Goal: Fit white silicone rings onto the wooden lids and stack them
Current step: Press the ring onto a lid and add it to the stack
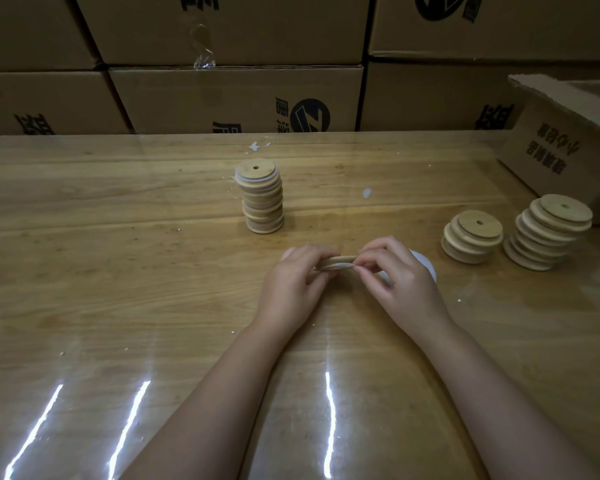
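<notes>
Wooden table (118,237) under a glossy clear film, with light streaks across its near part. A wall of stacked cardboard cartons (236,98) with black print runs along the far side at twelve o'clock. Item one: left hand (291,285), at the centre of the view, fingers curled round the left edge of a wooden lid (331,261), which is held edge-on just above the table. Item two: right hand (400,277), thumb and fingertips pinching the lid's right edge. A white ring (338,267) shows there as a thin pale band along the lid's underside; whether it is fully seated cannot be told. Item three: loose white rings (426,268) lying on the table under and behind the right hand, mostly hidden, number not legible. Item four: tall stack (262,199) of lids at twelve o'clock from the hands, well apart from them. White edges show between its layers, and the top lid has a small centre hole. Item five: short stack (471,239) of lids at two o'clock from the hands, slightly fanned. Item six: leaning stack (548,235), taller, just beside the short one on its three o'clock side. Item seven: open carton (568,147) with a torn flap, at the two o'clock corner of the table, just behind the leaning stack. Sundries: white scrap (367,192) and bits of tape (257,146) near the tall stack.
</notes>
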Demonstrator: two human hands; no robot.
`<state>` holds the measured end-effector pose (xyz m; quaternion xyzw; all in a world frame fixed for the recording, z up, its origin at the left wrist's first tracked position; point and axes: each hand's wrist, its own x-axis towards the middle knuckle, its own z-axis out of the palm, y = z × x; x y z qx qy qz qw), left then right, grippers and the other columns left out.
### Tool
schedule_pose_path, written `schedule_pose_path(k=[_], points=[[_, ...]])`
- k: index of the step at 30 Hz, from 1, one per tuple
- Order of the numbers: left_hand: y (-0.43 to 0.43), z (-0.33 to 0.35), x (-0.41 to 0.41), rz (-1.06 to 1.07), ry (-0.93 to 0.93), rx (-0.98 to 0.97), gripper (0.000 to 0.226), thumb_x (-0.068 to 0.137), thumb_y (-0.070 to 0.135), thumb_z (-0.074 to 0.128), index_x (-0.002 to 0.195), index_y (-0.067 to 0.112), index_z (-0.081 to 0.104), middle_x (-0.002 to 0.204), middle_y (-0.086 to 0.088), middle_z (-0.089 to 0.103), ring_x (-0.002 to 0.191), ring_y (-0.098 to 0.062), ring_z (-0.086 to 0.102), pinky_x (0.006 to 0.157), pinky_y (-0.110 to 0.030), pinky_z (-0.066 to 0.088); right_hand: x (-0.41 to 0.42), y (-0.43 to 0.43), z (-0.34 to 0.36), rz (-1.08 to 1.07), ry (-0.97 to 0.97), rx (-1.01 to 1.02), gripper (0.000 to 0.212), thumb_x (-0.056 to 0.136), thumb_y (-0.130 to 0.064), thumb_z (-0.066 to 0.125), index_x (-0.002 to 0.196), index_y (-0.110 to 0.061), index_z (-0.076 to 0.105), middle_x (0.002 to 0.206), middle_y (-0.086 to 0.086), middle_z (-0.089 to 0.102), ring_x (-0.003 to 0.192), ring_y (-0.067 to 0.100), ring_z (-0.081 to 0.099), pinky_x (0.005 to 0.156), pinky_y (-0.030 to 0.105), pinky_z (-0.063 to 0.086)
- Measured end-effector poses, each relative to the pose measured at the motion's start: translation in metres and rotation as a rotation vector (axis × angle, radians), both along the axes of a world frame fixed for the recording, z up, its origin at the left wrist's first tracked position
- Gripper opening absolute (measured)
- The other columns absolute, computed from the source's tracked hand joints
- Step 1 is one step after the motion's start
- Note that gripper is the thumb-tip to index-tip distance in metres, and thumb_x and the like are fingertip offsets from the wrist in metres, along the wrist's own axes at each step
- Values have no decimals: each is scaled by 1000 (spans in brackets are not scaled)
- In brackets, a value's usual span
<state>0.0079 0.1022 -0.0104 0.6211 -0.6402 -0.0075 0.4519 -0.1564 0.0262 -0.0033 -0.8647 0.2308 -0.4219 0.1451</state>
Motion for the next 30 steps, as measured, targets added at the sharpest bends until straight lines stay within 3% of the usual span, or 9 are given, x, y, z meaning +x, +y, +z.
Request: schedule_pose_path(k=[10, 17, 21, 27, 30], points=[[0, -1, 2, -47, 117, -20, 24, 80, 13, 70, 103, 12, 68, 98, 7, 66, 93, -16, 62, 83, -36, 50, -3, -2, 3, -59, 39, -110, 6, 87, -8, 64, 85, -4, 68, 89, 4, 62, 72, 12, 59, 61, 24, 48], [-1, -4, 4, -72, 319, 51, 28, 78, 7, 73, 99, 25, 65, 95, 13, 63, 90, 3, 58, 79, -11, 44, 0, -4, -1, -15, -29, 32, 3, 82, -2, 69, 84, -2, 66, 89, 2, 60, 72, 10, 57, 65, 12, 44], [-2, -3, 3, -80, 447, 100, 38, 79, 2, 71, 90, 35, 55, 88, 17, 63, 83, 4, 57, 73, -11, 45, -2, -8, -5, -8, -54, 118, 5, 82, 1, 67, 86, -2, 67, 89, 2, 60, 75, 8, 56, 62, 17, 48], [-1, -2, 2, -121, 321, 101, 37, 81, 6, 64, 101, 36, 56, 100, 15, 59, 91, 1, 56, 83, -19, 47, 0, -7, -4, -4, -50, 74, 5, 82, 0, 68, 84, -4, 67, 87, -1, 59, 71, 7, 56, 66, 8, 42], [-1, -3, 3, -90, 209, 51, 30, 80, 13, 63, 109, 21, 64, 100, 10, 61, 93, -6, 56, 85, -27, 47, 0, -4, -4, -3, -50, 74, 6, 82, 0, 68, 85, -4, 66, 88, -1, 58, 70, 5, 56, 68, 8, 41]])
